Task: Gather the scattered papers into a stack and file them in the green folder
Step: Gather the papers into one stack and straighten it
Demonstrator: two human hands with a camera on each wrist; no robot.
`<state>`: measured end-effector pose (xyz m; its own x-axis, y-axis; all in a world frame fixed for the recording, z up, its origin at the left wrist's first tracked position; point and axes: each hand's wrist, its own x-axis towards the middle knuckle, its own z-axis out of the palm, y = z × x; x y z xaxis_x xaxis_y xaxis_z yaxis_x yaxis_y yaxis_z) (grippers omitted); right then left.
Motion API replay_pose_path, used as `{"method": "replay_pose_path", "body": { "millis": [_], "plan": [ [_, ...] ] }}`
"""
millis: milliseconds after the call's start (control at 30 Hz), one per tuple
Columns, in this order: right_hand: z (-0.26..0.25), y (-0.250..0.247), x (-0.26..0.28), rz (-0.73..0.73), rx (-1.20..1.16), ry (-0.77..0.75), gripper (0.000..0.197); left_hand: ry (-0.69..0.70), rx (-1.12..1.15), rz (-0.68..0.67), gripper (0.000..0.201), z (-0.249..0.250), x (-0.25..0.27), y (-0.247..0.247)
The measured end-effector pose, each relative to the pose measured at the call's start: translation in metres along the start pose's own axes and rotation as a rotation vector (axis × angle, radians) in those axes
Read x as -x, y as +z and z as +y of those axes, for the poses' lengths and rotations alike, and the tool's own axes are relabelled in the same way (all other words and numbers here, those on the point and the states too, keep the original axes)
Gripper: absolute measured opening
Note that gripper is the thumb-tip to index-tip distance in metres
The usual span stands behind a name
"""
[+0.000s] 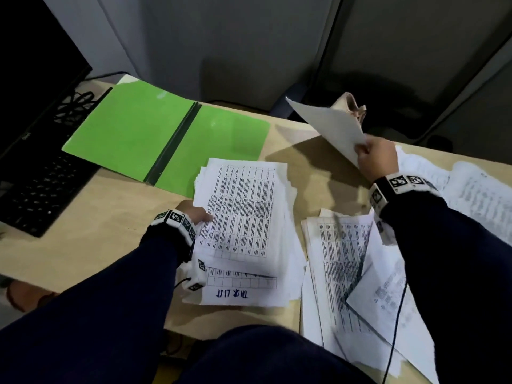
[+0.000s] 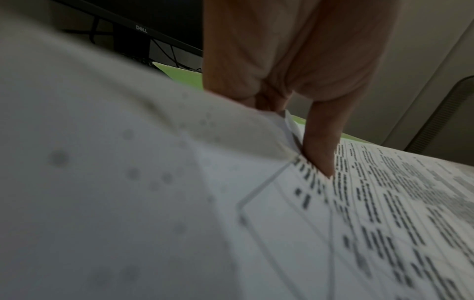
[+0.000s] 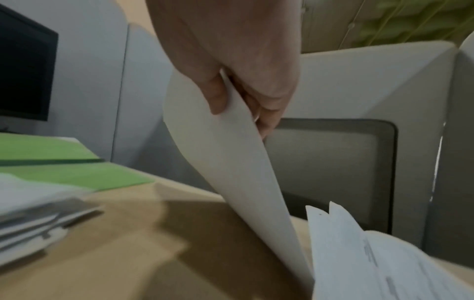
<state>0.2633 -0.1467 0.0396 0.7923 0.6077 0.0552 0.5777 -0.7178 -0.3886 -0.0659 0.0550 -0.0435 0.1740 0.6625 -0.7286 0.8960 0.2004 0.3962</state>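
With the right hand [image 1: 374, 157] pinching a lifted sheet [image 1: 329, 126] at upper right and the left hand [image 1: 198, 213] gripping the stack [image 1: 243, 217] at frame centre below the open folder [image 1: 133, 126], the sheet should land squarely, edges matched.

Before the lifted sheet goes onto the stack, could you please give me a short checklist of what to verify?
1. Right hand pinches the lifted sheet firmly: ok, thumb and fingers on opposite faces in the right wrist view.
2. Sheet clear of the desk: ok.
3. Left hand steadies the stack: ok, thumb on top, fingers underneath.
4. Stack edges squared: not ok, sheets fan out.
5. Green folder open and unobstructed: not ok, open flat but the stack overlaps its near corner.
6. All loose papers gathered: not ok, more lie under the right arm.
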Motion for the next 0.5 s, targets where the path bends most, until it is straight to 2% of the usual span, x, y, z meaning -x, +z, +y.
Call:
{"method": "replay_pose_path", "body": {
  "millis": [167, 233, 300, 367, 433, 500],
  "plan": [
    [0.0, -0.047, 0.026, 0.249, 0.245, -0.15, 0.027, 0.03, -0.026, 0.044, 0.047, 0.002, 0.001, 0.008],
    [-0.003, -0.06, 0.038, 0.405, 0.324, -0.243, 0.023, 0.068, -0.06, 0.086, 0.044, 0.004, 0.007, 0.013],
    [-0.005, -0.072, 0.047, 0.584, 0.342, -0.249, 0.023, 0.114, -0.077, 0.122, 0.047, 0.002, 0.009, 0.017],
    [-0.007, -0.089, 0.052, 0.653, 0.332, -0.181, 0.029, 0.146, -0.093, 0.139, 0.047, 0.0, 0.008, 0.018],
    [-0.008, -0.104, 0.056, 0.658, 0.373, -0.092, 0.028, 0.164, -0.116, 0.143, 0.047, -0.004, 0.007, 0.019],
    [-0.015, -0.117, 0.066, 0.591, 0.435, -0.04, 0.02, 0.178, -0.124, 0.152, 0.046, -0.008, 0.007, 0.019]
  ]
}}
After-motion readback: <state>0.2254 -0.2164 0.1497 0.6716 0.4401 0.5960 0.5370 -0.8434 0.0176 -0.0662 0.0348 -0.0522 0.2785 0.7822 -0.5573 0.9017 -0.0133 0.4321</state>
